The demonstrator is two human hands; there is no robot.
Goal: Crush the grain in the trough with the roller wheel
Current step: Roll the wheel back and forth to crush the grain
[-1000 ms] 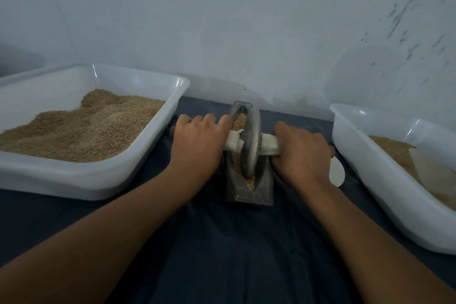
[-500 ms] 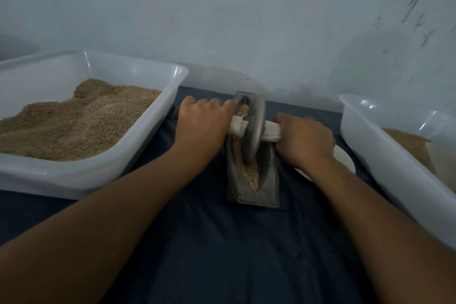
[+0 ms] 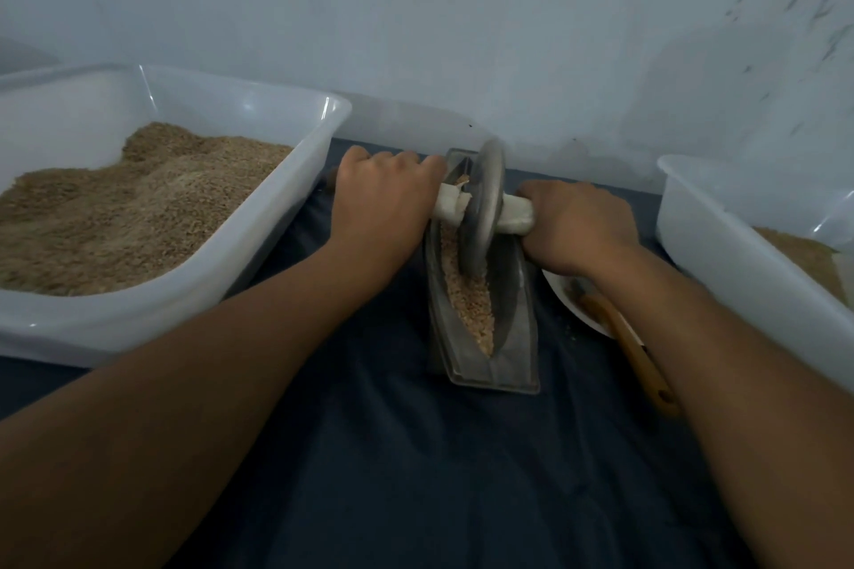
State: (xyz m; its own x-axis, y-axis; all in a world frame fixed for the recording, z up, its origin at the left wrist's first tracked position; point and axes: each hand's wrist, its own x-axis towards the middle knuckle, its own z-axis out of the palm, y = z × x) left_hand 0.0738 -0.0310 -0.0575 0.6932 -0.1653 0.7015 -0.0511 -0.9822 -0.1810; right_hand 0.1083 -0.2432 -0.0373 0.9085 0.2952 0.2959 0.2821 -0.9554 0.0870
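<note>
the left hand [image 3: 386, 199] and the right hand [image 3: 575, 224] each curl tight around one end of the white-wrapped axle [image 3: 515, 213] of the roller wheel [image 3: 483, 210]. the wheel stands upright in the far part of the metal trough [image 3: 513, 337], on the grain [image 3: 471, 300]. the trough lies on the dark-clothed bench [image 3: 416, 453]. a white tub of grain [image 3: 295, 180] sits at left, another tub [image 3: 721, 245] at right, and a wooden-handled tool [image 3: 633, 347] rests on a plate [image 3: 568, 298] just beside the trough.

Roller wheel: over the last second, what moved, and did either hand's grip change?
The roller wheel rolled away from the person toward the far end of the trough, baring more grain near them. Left hand and right hand kept their grip on the axle handle. Trough and tubs stayed put.
</note>
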